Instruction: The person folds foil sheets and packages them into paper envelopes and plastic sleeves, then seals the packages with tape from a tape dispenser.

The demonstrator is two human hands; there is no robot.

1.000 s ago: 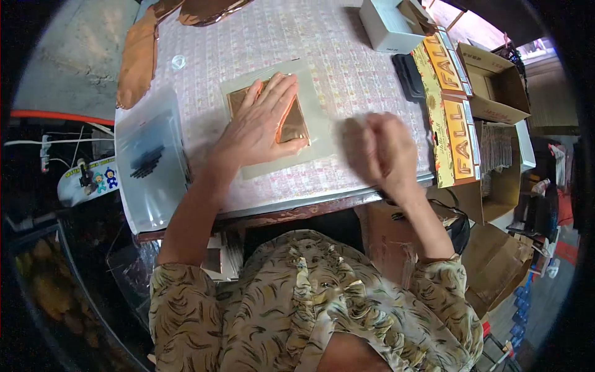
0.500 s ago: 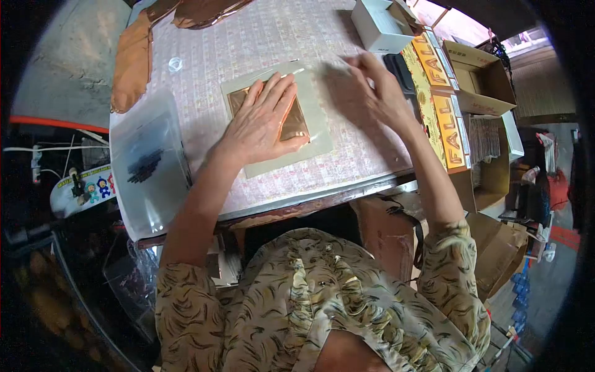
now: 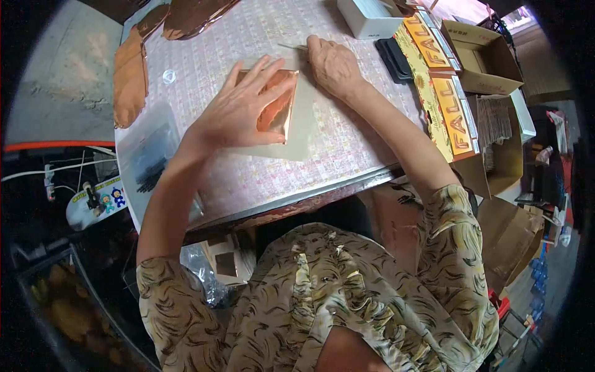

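My left hand [image 3: 238, 111] is open, fingers spread, over a shiny copper-coloured foil square [image 3: 284, 102] and partly hiding it. The thumb touches the foil's near edge. Under the foil lies a larger pale beige sheet [image 3: 302, 133], flat on the patterned tablecloth. Just beyond the sheet's far right corner, my right hand [image 3: 336, 65] is closed around a thin, greyish stick-like piece [image 3: 291, 46], whose end points left past the fingers. The rest of that piece is hidden in the fist.
Copper foil balloons [image 3: 130, 80] lie at the table's far left, near a small clear ring [image 3: 168, 77]. A plastic bag [image 3: 152, 149] holds dark pieces. On the right are a black case [image 3: 394, 60], a white box [image 3: 370, 22], "FALL" packages [image 3: 455, 118] and cardboard boxes [image 3: 480, 56].
My right hand has moved left and away from me, to the sheet's far corner; a thin stick now shows in it. The left hand's fingers have spread and lifted slightly, uncovering more foil. The view has shifted.
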